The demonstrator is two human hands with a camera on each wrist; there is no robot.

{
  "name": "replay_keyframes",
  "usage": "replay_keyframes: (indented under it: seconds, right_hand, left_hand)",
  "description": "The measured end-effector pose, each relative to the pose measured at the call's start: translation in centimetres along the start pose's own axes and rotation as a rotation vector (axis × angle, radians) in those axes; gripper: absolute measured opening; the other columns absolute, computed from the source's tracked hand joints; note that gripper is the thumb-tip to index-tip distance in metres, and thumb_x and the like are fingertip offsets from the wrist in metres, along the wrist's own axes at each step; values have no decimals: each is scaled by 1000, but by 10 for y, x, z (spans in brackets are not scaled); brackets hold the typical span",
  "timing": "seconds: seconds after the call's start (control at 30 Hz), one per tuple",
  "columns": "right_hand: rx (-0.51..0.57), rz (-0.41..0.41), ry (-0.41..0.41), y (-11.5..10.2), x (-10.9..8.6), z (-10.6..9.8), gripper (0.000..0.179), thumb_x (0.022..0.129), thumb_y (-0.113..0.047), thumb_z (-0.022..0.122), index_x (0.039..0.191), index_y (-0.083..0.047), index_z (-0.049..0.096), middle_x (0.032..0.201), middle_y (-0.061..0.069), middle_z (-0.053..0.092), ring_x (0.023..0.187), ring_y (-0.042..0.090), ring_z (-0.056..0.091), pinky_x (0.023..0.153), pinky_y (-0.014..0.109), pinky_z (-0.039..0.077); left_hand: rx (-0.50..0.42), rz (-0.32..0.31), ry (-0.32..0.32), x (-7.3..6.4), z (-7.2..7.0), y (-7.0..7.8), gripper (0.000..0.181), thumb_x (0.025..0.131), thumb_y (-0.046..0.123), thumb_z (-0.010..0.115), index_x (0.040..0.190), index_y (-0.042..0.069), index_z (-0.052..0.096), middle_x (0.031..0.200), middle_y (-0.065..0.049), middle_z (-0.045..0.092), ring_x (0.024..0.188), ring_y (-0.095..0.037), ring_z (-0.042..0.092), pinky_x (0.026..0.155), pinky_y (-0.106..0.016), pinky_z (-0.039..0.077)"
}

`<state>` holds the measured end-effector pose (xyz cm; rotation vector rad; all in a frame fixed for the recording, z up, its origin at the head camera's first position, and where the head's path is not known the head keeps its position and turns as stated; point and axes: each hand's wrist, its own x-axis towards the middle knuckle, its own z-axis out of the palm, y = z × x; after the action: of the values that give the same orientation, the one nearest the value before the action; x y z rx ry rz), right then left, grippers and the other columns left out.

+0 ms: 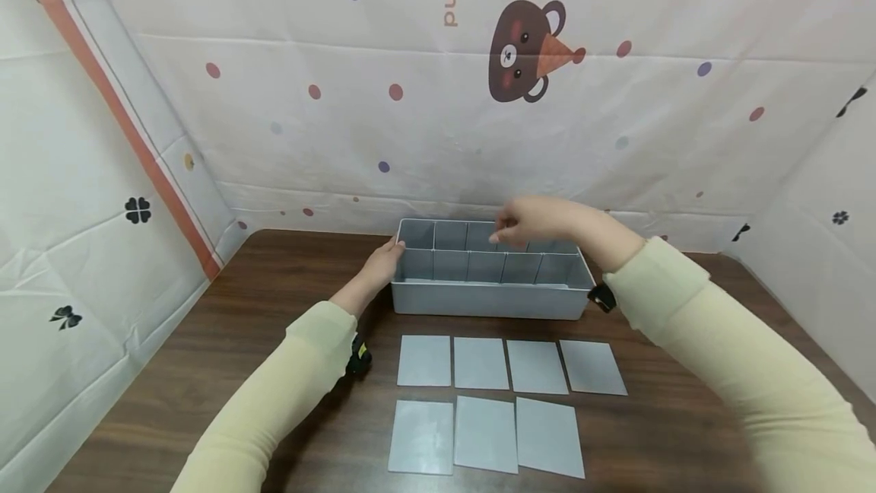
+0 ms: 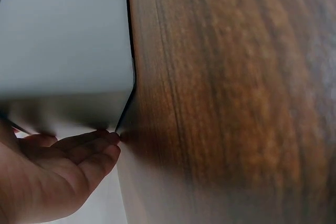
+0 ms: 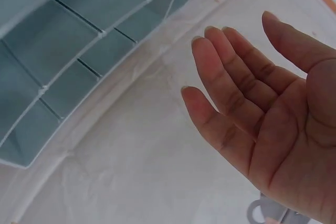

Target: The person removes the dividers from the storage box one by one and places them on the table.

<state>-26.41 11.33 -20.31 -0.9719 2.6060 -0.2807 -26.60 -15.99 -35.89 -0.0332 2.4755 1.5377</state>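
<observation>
A long grey divider box (image 1: pixel 487 300) stands at the back of the table, split by thin partitions into two rows of compartments. My left hand (image 1: pixel 380 266) is at its left end. In the left wrist view the fingers (image 2: pixel 97 153) of that hand lie against the end wall, near the bottom corner. My right hand (image 1: pixel 530 221) hovers over the right part of the back row. The right wrist view shows this hand (image 3: pixel 262 103) with loosely bent fingers and nothing in them, apart from the box (image 3: pixel 79 24).
Several flat grey rectangular panels lie in two rows on the dark wooden table (image 1: pixel 308 265) before the box, such as a front-left panel (image 1: pixel 420 437) and a back-right panel (image 1: pixel 592 367). A printed white cloth (image 1: pixel 274 120) hangs close behind the box.
</observation>
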Motion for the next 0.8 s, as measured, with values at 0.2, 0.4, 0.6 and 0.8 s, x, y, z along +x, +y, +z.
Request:
replay_keyframes:
  seconds: [0.2, 0.4, 0.6, 0.8]
  right_hand:
    - [40, 12, 51, 0, 30, -11, 26, 107, -23, 55, 99, -2, 69, 77, 5, 62, 71, 17, 54, 71, 32, 45]
    - [60, 8, 77, -4, 53, -15, 24, 104, -22, 59, 101, -1, 70, 79, 7, 66, 76, 23, 62, 72, 32, 49]
    - [93, 56, 75, -8, 67, -17, 20, 102, -20, 62, 102, -2, 70, 84, 7, 69, 80, 24, 66, 71, 32, 53]
    - [97, 130, 97, -8, 80, -12, 23, 103, -22, 63, 100, -1, 73, 84, 8, 72, 80, 22, 70, 78, 35, 59]
  left_hand:
    - [12, 9, 19, -1, 2, 0, 60, 114, 33, 22, 165, 4, 8, 174, -15, 6, 162, -34, 5, 133, -52, 11]
    - [3, 14, 19, 0, 1, 0, 60, 114, 33, 22, 164, 4, 8, 174, -15, 5, 162, -34, 4, 133, -52, 10]
    - [-3, 13, 16, 0, 1, 0, 60, 114, 33, 22, 165, 5, 7, 174, -15, 5, 162, -34, 4, 133, -52, 10]
    - [-2, 15, 19, 0, 1, -1, 60, 114, 33, 22, 164, 4, 8, 174, -15, 5, 162, -34, 4, 133, -52, 10]
